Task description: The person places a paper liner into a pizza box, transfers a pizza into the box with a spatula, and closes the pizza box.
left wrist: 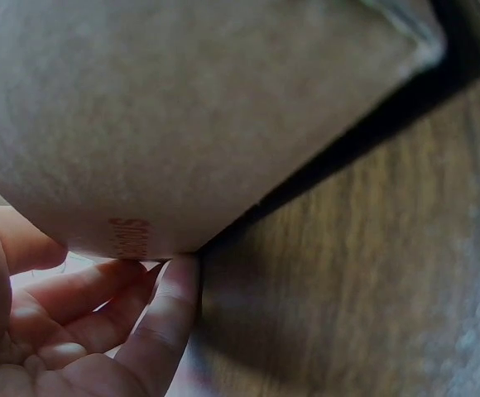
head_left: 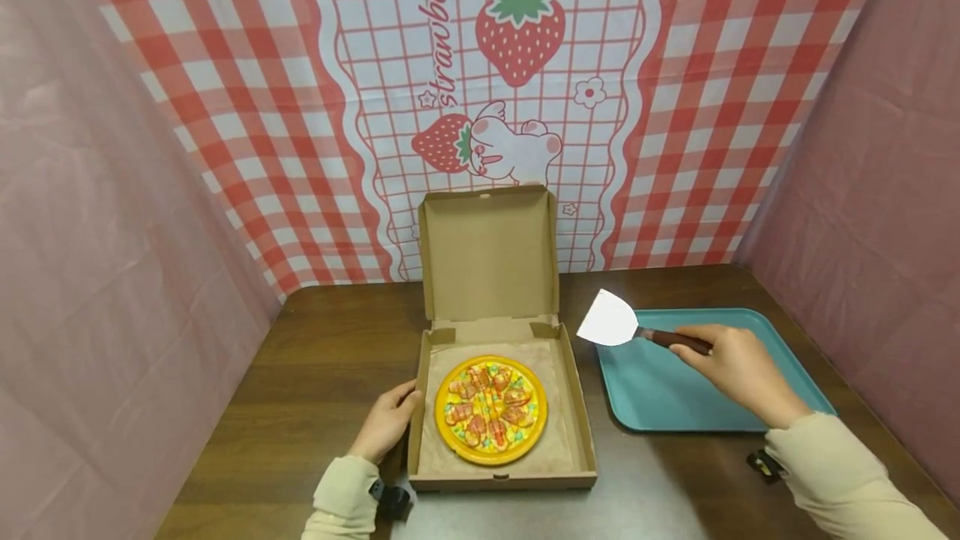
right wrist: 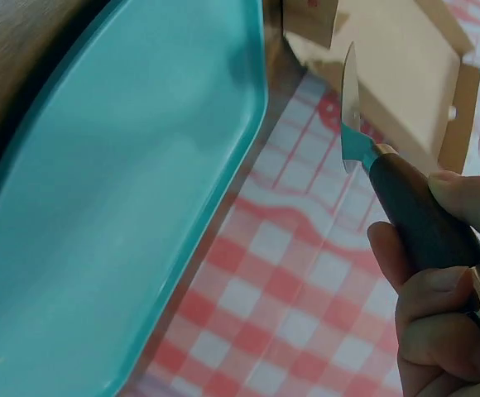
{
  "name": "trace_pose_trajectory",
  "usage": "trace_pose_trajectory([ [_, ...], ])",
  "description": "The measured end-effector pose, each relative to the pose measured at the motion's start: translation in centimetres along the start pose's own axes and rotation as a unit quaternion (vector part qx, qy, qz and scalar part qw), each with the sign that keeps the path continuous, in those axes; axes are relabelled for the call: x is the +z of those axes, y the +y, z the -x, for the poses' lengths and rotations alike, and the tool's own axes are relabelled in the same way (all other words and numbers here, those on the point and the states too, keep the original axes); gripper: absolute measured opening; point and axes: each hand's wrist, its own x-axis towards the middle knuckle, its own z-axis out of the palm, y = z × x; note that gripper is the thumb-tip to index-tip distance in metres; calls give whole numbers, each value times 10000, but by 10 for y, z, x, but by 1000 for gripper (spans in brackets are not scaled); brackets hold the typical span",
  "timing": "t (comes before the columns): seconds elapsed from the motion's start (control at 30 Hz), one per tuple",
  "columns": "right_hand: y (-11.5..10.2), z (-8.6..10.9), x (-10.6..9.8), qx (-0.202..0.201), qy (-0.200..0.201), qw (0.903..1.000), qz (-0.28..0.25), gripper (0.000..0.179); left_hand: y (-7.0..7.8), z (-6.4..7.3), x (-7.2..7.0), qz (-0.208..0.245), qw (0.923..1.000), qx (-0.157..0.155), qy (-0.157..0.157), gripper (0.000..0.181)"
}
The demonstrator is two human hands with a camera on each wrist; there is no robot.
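Observation:
An open cardboard pizza box (head_left: 489, 252) stands on the table with its lid raised. Inside, on brown paper, lies a round toy pizza (head_left: 491, 411) with a yellow rim and red, green and yellow toppings. My left hand (head_left: 386, 422) touches the box's left outer wall; its fingers (left wrist: 161, 318) reach the wall's edge in the left wrist view. Over the teal tray (head_left: 660, 402), my right hand (head_left: 738, 369) grips the dark wooden handle of a pizza server (head_left: 609, 319). The server's wide metal blade points left, above the tray's far left corner, apart from the pizza.
The brown wooden table (head_left: 337, 357) carries the box and, to its right, the tray. A red-and-white checked strawberry cloth (head_left: 675, 148) hangs behind them. Pink curtains (head_left: 847, 215) close off both sides. The raised lid stands close to the cloth.

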Motion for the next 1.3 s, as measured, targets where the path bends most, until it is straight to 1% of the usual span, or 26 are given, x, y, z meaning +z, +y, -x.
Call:
trace_pose_trajectory([
  [0.13, 17, 10, -10, 53, 291, 9995, 113, 28, 1, 0, 0, 38, 10000, -21, -8, 41],
  [0.2, 25, 16, -15, 150, 341, 9991, 187, 29, 1, 0, 0, 64, 10000, -21, -16, 41],
  [0.33, 44, 27, -22, 505, 288, 9979, 287, 38, 1, 0, 0, 89, 10000, -18, -19, 41],
  [0.43, 58, 36, -25, 778, 211, 9964, 250, 43, 1, 1, 0, 82, 10000, -17, -4, 41],
  [0.57, 76, 46, -27, 1028, 201, 9942, 255, 44, 1, 1, 0, 92, 10000, -21, 3, 42],
  [0.73, 96, 56, -30, 1297, 201, 9905, 410, 43, 0, 1, 0, 91, 10000, -15, -1, 41],
  [0.87, 106, 62, -30, 1521, 150, 9873, 433, 46, 0, 1, 1, 87, 10000, -2, 14, 41],
  [1.0, 114, 69, -29, 1567, 227, 9860, 530, 44, 0, 1, 1, 111, 9999, 2, 15, 41],
  [1.2, 124, 74, -30, 1816, 121, 9814, 607, 47, 0, 1, 1, 108, 9999, 13, 1, 42],
  [1.3, 127, 76, -31, 1852, 84, 9804, 664, 48, 0, 1, 1, 93, 10000, 31, 8, 42],
])
